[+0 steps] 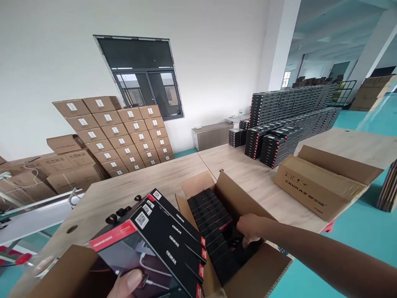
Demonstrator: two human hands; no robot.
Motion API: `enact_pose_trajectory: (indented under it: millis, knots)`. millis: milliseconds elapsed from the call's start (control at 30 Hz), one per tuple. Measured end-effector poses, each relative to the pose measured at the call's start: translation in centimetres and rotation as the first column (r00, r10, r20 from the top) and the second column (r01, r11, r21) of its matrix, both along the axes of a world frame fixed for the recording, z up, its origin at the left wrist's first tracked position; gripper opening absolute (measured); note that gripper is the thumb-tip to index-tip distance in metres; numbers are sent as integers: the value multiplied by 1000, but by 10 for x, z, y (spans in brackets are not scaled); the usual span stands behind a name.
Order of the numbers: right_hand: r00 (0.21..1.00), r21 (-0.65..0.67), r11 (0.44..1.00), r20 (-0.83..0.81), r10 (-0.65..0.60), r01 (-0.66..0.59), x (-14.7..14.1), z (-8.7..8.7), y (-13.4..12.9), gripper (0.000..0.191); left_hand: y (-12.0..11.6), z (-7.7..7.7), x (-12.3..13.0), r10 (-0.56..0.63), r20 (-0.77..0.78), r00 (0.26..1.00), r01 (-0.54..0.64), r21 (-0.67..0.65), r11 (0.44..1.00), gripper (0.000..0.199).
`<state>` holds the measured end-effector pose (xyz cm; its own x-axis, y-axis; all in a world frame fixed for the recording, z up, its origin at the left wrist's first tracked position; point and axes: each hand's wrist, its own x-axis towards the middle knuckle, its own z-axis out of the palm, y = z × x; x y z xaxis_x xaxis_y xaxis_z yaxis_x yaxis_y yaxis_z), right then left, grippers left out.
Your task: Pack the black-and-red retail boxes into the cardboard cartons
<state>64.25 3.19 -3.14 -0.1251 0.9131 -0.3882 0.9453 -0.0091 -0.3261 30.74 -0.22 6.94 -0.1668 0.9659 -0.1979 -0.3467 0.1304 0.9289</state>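
At the lower left, my left hand [130, 283] grips a row of black retail boxes [175, 240] with red ends, white CEUKAZ lettering and square code labels. Its thumb presses on the front box's picture face; the other fingers are hidden. Black loops stick up behind these boxes. My right hand [249, 227] reaches down into an open cardboard carton [248, 196], its fingers curled and partly hidden. What they close on, among dark items there, I cannot make out. Rows of black boxes [211, 215] fill the carton's left side.
Another open carton [71, 273] lies at the bottom left. A printed CEUKAZ carton [310, 190] stands on the wooden table [167, 176] at right, flap raised. Behind it are long stacks of black boxes [273, 145]. Labelled brown cartons [124, 132] are piled by the wall.
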Motion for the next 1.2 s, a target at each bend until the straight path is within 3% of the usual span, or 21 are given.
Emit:
enact_pose_trajectory:
  millis: [100,200,333,433,500,600,633,667,800,900,1033,1133,1200]
  knots:
    - [998,33,999,-66,-26,28,6,3,10,20,2,-8,20,-115,119,986,113,19,993,79]
    - [984,-1,999,-175,-43,43,8,-1,17,12,6,-17,46,-238,148,960,231,61,971,76]
    - [934,-101,991,-338,-112,82,16,-4,24,24,9,-23,90,-285,74,956,276,110,955,80]
    - [876,-168,983,-460,-143,73,35,13,21,47,8,-34,125,-341,117,933,330,103,938,78]
    - [762,-264,964,-628,-157,-18,54,36,12,66,6,-47,150,-390,182,903,386,61,921,81]
    - [457,-368,891,-862,-220,-266,81,65,-7,83,5,-72,184,-440,252,862,439,61,896,84]
    - [393,-373,874,-888,-239,-311,87,69,-14,85,5,-80,193,-457,249,854,454,73,888,85]
    - [383,-374,872,-891,-243,-316,91,68,-20,83,7,-89,201,-473,230,851,466,87,881,86]
    - [553,-351,922,-807,-208,-164,80,40,-29,52,16,-119,214,-470,27,882,460,155,874,99]
    - [613,-248,966,-776,-152,-74,61,17,-25,30,23,-132,207,-421,-145,896,443,195,875,105]
    - [653,-112,993,-750,-102,26,50,7,-21,50,26,-136,195,-400,-248,883,454,229,861,108]
    - [666,-42,999,-745,-43,17,52,3,-24,65,25,-136,190,-443,-227,867,490,233,840,113]
    - [657,-15,1000,-754,-20,13,53,-1,-28,68,26,-131,186,-429,-188,884,463,212,861,119]
